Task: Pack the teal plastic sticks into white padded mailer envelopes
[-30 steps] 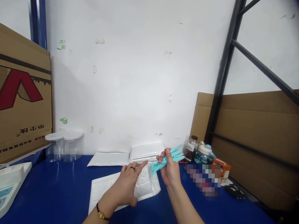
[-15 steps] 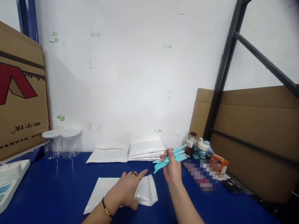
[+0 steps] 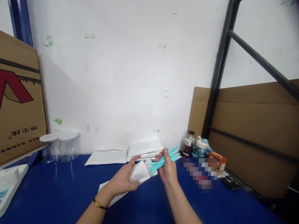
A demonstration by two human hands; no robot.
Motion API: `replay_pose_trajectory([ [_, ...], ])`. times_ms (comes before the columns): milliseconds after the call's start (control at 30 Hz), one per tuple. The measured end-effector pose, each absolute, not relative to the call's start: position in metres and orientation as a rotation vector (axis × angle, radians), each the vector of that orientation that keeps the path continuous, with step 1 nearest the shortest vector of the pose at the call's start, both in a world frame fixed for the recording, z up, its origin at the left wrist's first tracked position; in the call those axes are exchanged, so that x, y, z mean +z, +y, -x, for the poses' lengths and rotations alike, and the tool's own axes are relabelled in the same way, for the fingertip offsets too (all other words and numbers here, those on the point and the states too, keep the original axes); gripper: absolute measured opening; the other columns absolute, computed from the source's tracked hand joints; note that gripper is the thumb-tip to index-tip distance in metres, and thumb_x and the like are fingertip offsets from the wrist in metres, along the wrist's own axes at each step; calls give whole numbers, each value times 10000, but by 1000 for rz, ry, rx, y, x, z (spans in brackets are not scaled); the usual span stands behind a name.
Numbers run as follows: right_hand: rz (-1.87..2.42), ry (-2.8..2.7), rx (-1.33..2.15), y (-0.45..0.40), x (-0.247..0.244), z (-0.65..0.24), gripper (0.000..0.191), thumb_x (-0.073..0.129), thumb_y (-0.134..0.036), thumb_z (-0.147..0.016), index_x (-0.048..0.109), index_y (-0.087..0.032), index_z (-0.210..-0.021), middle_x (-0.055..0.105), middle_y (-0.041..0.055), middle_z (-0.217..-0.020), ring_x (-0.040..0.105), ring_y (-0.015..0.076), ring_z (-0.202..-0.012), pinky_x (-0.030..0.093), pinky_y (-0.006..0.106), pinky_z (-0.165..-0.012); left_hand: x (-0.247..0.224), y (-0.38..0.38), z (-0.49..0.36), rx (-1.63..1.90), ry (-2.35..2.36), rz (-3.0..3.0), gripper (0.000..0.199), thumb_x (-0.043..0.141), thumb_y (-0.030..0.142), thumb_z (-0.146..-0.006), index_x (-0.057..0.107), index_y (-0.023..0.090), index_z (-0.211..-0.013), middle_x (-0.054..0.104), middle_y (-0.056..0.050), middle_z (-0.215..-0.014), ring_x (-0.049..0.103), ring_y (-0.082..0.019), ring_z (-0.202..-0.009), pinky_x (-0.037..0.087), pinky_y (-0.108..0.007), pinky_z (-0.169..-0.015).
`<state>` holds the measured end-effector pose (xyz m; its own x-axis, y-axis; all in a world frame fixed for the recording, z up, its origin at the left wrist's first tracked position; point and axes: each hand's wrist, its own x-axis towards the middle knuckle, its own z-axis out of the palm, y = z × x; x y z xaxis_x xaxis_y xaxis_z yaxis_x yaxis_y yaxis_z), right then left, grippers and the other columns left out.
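Note:
My left hand (image 3: 125,179) is closed around a white padded mailer (image 3: 140,171), thumb in front and fingers behind, tilting it up off the table. Its mouth faces right. My right hand (image 3: 168,169) grips a bundle of thin turquoise plastic sticks (image 3: 175,155), whose kind I cannot make out. The sticks' left ends are at the mailer's mouth; whether any are inside I cannot tell. Behind the hands lie a stack of white mailers (image 3: 146,147) and a single flat mailer (image 3: 106,157) to its left.
Two clear lidded jars (image 3: 69,148) and a white device (image 3: 12,179) stand on the left of the blue table (image 3: 70,189). To the right are a brown-capped bottle (image 3: 188,143), a blue-green drink bottle (image 3: 200,148), an orange box (image 3: 217,161) and a dark object (image 3: 230,183).
My left hand has gone from resting over the flat mailer to gripping and lifting its right end. The turquoise sticks have come down slightly and left, up to the mailer's mouth.

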<state>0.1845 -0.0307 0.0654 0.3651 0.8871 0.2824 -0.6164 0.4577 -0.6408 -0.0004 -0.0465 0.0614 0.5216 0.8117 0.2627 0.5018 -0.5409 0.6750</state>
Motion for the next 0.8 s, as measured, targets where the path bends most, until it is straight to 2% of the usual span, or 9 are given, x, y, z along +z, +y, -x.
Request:
replay_pose_trajectory([
  [100,501,-692,1050,-36,70,-179,288,684,-426,-709,534,-193,-785,578,-32,-623,557,129,-526,472,276,-579,62,-46,1,851,984,-2159,867,549,115,-607,148,235,-1367,519,16,-884,537,-127,-723,440,-234,-679],
  [200,541,-791,1077,-38,75,-175,310,696,-435,-694,559,-190,-824,626,-3,-682,623,179,-668,488,302,-662,62,-44,3,896,942,-2101,840,554,103,-623,162,239,-1353,507,15,-892,527,-119,-730,438,-237,-695],
  [333,627,-924,1109,-38,83,-170,315,717,-406,-675,616,-174,-862,670,69,-921,616,221,-903,480,298,-741,63,-43,4,1032,913,-2046,790,556,112,-648,187,243,-1334,465,23,-875,511,-110,-743,436,-248,-737],
  [400,635,-906,1208,-39,89,-166,348,728,-418,-657,614,-182,-886,650,77,-1008,630,222,-864,490,285,-667,63,-44,5,1088,905,-2029,768,558,125,-657,202,246,-1326,441,25,-865,505,-111,-757,434,-255,-758],
  [500,608,-912,1328,-43,102,-161,365,720,-446,-659,598,-196,-896,642,65,-1009,643,201,-759,478,257,-569,65,-45,5,1150,900,-1996,748,570,168,-672,208,252,-1321,423,22,-870,494,-110,-751,433,-251,-739],
  [800,703,-1160,1212,-48,117,-167,308,706,-429,-681,624,-160,-807,667,46,-816,570,160,-690,433,231,-576,67,-48,7,1334,1000,-2034,672,550,211,-715,235,262,-1307,393,11,-886,458,-117,-785,419,-256,-795],
])
